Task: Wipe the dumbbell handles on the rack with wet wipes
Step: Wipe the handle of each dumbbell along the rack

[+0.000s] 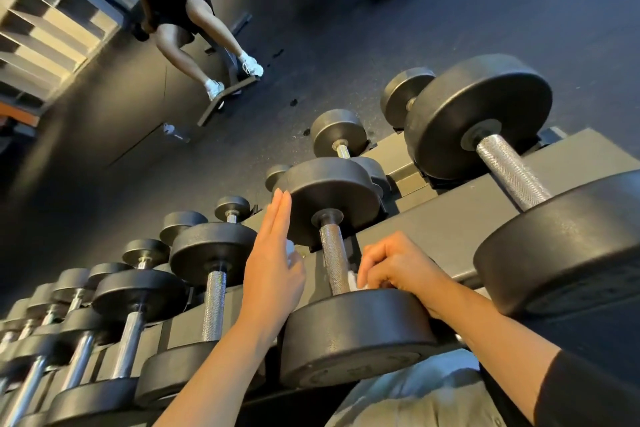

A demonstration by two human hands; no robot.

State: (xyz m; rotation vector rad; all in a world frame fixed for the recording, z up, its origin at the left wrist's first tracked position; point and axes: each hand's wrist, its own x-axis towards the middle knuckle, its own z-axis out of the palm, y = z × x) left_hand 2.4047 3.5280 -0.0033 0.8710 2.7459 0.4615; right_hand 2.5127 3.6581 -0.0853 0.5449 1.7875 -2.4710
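pinching soft wet wipe (352,279) in right hand (398,267) at knurled dumbbell handle (334,258); left hand (273,253) flat, open; wrap mid-handle.

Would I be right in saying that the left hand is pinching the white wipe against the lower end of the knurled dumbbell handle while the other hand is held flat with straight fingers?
Not quite: the hands are swapped. In the head view the right hand pinches the white wipe against the lower end of the knurled dumbbell handle, while the left hand is held flat with straight fingers.
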